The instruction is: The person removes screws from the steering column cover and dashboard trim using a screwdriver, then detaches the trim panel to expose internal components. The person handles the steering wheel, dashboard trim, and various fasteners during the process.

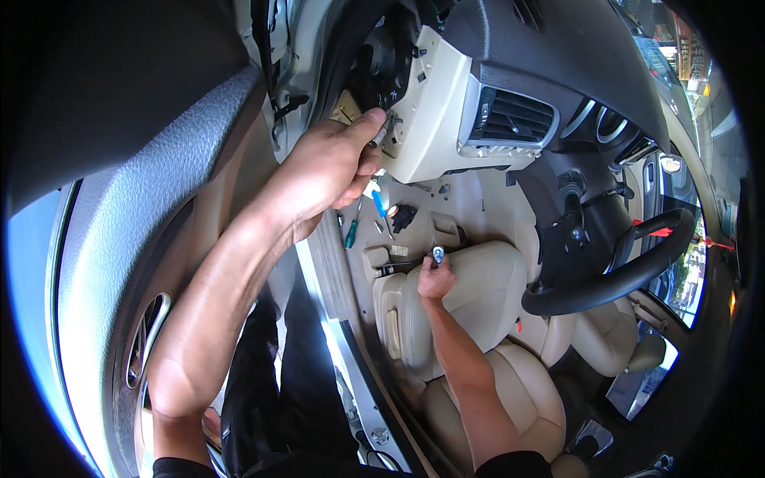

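My left hand (331,163) reaches up to the open side end of the beige dashboard panel (430,131). Its thumb and fingers are pinched together there, and a small bit of metal seems to show between them, too hidden to name. Lower and to the right, my right hand (436,280) is closed around a ratchet wrench (437,254). The round chrome head of the wrench sticks out above the fist, over the beige front seat (474,291).
On the car floor lie a green-handled screwdriver (351,233), a blue-handled tool (378,202) and several small parts. The opened door (151,167) stands at left. An air vent (515,118) and a steering wheel (613,279) are to the right.
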`<state>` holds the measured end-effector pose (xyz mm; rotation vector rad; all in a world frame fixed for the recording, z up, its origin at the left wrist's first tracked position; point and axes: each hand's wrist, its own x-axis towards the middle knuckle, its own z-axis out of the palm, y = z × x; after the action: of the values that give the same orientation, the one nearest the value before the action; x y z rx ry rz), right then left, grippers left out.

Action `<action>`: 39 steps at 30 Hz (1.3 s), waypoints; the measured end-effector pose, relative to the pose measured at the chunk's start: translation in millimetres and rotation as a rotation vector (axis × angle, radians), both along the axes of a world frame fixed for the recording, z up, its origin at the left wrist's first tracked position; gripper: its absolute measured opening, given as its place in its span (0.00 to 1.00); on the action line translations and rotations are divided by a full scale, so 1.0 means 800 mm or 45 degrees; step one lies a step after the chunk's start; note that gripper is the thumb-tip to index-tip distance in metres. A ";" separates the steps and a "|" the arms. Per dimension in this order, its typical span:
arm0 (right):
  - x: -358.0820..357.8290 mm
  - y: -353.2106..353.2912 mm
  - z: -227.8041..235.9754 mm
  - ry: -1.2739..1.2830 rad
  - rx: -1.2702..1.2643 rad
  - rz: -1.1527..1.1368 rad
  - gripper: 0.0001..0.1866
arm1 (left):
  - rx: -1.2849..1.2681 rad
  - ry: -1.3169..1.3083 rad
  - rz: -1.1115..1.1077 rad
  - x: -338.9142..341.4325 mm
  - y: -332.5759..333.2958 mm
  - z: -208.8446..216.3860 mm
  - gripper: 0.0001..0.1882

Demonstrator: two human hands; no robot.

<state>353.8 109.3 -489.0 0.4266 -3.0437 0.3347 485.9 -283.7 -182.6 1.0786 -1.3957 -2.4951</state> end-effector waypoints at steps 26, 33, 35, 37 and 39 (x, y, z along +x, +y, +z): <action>0.003 -0.005 0.007 -0.004 0.039 0.021 0.19 | -0.907 0.263 0.140 -0.015 0.002 -0.035 0.16; 0.003 -0.006 0.008 0.007 0.040 0.028 0.19 | -0.805 0.168 0.056 -0.022 0.000 -0.037 0.21; 0.004 -0.007 0.010 0.027 0.038 0.038 0.19 | -0.668 0.181 0.029 -0.024 -0.004 -0.038 0.22; 0.004 -0.008 0.011 0.019 0.037 0.036 0.19 | -0.547 0.196 -0.006 -0.023 -0.006 -0.038 0.21; 0.004 -0.009 0.012 0.028 0.024 0.035 0.19 | -0.418 0.212 -0.050 -0.021 -0.007 -0.038 0.20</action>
<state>357.3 102.2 -479.1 0.4706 -3.0246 0.3004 469.0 -288.9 -212.9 0.7681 -1.7084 -2.2111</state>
